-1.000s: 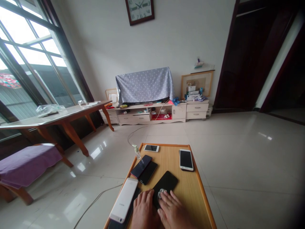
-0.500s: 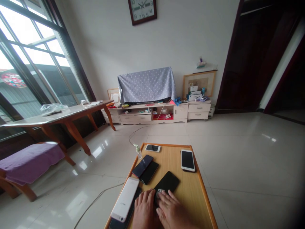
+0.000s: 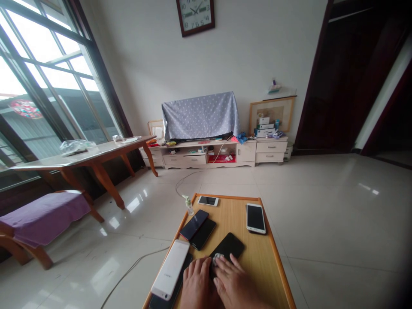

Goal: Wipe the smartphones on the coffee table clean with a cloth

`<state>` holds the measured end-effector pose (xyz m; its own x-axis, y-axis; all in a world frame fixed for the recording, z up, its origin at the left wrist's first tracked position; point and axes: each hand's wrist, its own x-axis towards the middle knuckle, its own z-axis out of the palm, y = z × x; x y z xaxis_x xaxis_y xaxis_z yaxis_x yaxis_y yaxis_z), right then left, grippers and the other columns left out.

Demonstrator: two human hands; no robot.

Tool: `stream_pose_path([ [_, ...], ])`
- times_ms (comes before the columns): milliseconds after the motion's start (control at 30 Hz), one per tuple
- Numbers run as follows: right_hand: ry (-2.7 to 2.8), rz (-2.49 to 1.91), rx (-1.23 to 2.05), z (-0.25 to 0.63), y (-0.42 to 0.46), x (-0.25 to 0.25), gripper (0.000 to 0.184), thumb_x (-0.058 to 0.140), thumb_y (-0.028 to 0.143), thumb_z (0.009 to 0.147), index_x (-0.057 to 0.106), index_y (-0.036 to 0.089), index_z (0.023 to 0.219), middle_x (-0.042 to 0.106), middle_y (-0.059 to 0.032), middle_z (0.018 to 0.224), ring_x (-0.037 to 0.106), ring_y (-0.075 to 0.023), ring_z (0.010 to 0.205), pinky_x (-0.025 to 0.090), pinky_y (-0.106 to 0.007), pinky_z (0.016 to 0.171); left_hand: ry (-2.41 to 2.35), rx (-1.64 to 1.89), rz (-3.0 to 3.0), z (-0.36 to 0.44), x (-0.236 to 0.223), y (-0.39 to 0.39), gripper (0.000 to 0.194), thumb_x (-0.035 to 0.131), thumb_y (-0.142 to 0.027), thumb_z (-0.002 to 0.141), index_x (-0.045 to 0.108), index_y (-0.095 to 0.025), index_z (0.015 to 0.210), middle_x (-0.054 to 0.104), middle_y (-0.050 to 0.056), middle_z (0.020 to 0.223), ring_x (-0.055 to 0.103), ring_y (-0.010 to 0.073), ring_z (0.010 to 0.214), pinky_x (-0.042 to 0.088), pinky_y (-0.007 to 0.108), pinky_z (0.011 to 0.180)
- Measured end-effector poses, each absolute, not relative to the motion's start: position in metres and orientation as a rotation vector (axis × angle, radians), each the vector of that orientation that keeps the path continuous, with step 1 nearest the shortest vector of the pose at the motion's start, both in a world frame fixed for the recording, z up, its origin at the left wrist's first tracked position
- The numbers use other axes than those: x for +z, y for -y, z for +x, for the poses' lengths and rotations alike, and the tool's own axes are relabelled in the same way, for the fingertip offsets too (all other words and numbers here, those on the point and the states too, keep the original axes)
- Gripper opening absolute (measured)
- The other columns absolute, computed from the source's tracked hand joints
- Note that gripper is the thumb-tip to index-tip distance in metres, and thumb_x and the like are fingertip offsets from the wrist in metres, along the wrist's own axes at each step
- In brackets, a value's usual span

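Note:
Both my hands rest on a black phone (image 3: 228, 247) lying on a small wooden table (image 3: 257, 262). My left hand (image 3: 197, 285) lies flat along the phone's near left edge and holds it down. My right hand (image 3: 236, 285) presses a small grey-white wipe (image 3: 218, 259) onto the phone's screen with its fingertips. A white phone (image 3: 170, 269) lies face down to the left, on top of a dark one. Two more dark phones (image 3: 198, 224) overlap further back.
A white-framed phone (image 3: 255, 218) lies at the table's right, a small one (image 3: 207, 200) at the far edge, a small spray bottle (image 3: 189, 206) at the far left corner. A cable (image 3: 135, 266) runs over the tiled floor. A long table, purple bench and TV cabinet stand beyond.
The head camera has tilted slightly, so the table sits a little lower and further right in view. My hands stay on the black phone with the wipe barely shifted.

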<state>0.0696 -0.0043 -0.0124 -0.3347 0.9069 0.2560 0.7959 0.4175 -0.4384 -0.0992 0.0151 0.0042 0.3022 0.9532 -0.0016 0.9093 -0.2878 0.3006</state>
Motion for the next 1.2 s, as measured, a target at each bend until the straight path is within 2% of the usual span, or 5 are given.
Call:
stream_pose_path([
  [133, 2.079, -1.646, 0.23, 0.091, -0.012, -0.007, 0.046, 0.034, 0.034, 0.105, 0.059, 0.019, 0.141, 0.055, -0.0135, 0.147, 0.047, -0.0286, 0.14, 0.029, -0.055, 0.12, -1.709, 0.316, 2.323, -0.096, 0.011, -0.012, 0.061, 0.059, -0.044, 0.08, 0.057, -0.024, 0.138, 0.058, 0.01, 0.141, 0.048, 0.0302, 0.132, 0.032, 0.042, 0.111],
  [433, 2.252, -1.43, 0.434, 0.066, 0.003, -0.002, 0.044, 0.041, 0.035, 0.103, 0.057, 0.024, 0.142, 0.055, -0.0091, 0.147, 0.049, -0.026, 0.139, 0.03, -0.051, 0.121, -1.688, 0.304, 2.308, -0.1, 0.007, -0.013, 0.057, 0.053, -0.031, 0.081, 0.057, -0.026, 0.138, 0.058, 0.007, 0.143, 0.048, 0.0261, 0.132, 0.032, 0.038, 0.11],
  [700, 2.064, -1.684, 0.248, 0.09, -0.017, -0.006, 0.047, 0.034, 0.04, 0.105, 0.058, 0.02, 0.141, 0.051, -0.0132, 0.15, 0.043, -0.0302, 0.143, 0.027, -0.058, 0.12, -1.708, 0.379, 2.306, -0.099, 0.008, -0.011, 0.064, 0.06, -0.044, 0.078, 0.055, -0.022, 0.139, 0.06, 0.011, 0.139, 0.05, 0.0303, 0.129, 0.034, 0.042, 0.11],
  [967, 2.357, -1.292, 0.457, 0.051, 0.009, 0.008, 0.04, 0.04, 0.037, 0.105, 0.056, 0.036, 0.141, 0.058, -0.0024, 0.143, 0.05, -0.0251, 0.138, 0.027, -0.055, 0.122, -1.636, 0.434, 2.383, -0.12, -0.029, -0.017, 0.079, 0.051, -0.029, 0.084, 0.026, -0.014, 0.157, 0.049, 0.016, 0.151, 0.047, 0.0309, 0.134, 0.033, 0.046, 0.114],
  [1200, 2.328, -1.344, 0.512, 0.051, 0.007, 0.026, 0.042, 0.036, 0.034, 0.106, 0.055, 0.034, 0.143, 0.056, -0.0049, 0.146, 0.046, -0.0266, 0.14, 0.018, -0.06, 0.122, -1.618, 0.592, 2.373, -0.119, -0.033, -0.014, 0.087, 0.049, -0.023, 0.086, 0.005, -0.021, 0.161, 0.047, 0.015, 0.153, 0.05, 0.0309, 0.132, 0.036, 0.051, 0.111],
])
